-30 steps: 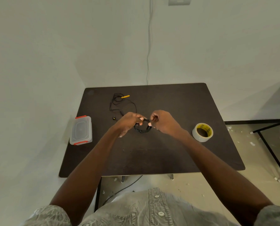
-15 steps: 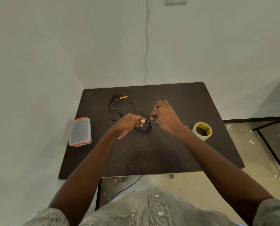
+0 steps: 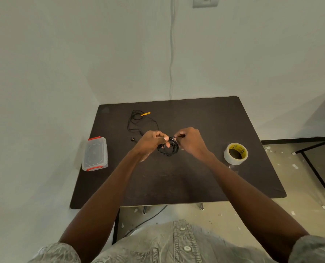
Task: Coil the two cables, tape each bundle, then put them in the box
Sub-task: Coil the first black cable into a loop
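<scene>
1 head-worn wide-angle camera is looking forward and steeply down over the person's chest onto the dark brown rectangular table point(image 3: 176, 179), taking in its whole top from close range, with the pale wall behind and bare floor at right.

Above the dark table point(image 3: 176, 183), the left hand point(image 3: 151, 142) gripped a coiled black cable point(image 3: 168, 149) while the right hand point(image 3: 191, 142) pinched its end; a second cable point(image 3: 137, 120), lidded box point(image 3: 95, 153) and tape roll point(image 3: 235, 153) lay nearby.
</scene>
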Demonstrator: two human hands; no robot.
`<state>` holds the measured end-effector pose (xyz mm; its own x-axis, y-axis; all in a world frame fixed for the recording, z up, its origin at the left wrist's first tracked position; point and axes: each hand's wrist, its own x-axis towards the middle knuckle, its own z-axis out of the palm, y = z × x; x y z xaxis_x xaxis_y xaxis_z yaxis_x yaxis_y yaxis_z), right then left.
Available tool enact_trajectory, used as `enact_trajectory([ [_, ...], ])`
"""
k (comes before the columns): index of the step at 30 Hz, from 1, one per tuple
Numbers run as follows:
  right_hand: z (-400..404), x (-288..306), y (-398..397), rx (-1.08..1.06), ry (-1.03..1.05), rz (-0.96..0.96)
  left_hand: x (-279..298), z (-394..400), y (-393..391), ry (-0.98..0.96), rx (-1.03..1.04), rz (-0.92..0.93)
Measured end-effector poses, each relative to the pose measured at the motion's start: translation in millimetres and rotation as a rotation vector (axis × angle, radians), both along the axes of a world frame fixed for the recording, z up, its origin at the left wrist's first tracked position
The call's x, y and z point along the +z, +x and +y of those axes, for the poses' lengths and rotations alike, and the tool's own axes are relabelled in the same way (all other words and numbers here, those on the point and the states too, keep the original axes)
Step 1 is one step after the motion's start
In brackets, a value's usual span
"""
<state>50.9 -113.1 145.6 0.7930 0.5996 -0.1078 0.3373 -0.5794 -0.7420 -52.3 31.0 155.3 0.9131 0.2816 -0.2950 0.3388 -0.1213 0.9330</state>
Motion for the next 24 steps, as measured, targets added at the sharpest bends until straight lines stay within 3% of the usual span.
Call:
enact_trajectory([
  [3,0,0,0,-0.042,0.08,0.201,0,-3,2,-0.034,0.027,-0.014],
  [5,-2,-1,2,-0.041,0.159,0.453,-2,-4,3,-0.028,0.08,-0.022],
  [11,-11,-4,4,-0.035,0.332,0.924,-8,-6,4,0.107,0.142,-0.039],
  [24,-3,-12,0,-0.2,0.25,0.952,-6,-15,8,0.43,0.118,0.039],
])
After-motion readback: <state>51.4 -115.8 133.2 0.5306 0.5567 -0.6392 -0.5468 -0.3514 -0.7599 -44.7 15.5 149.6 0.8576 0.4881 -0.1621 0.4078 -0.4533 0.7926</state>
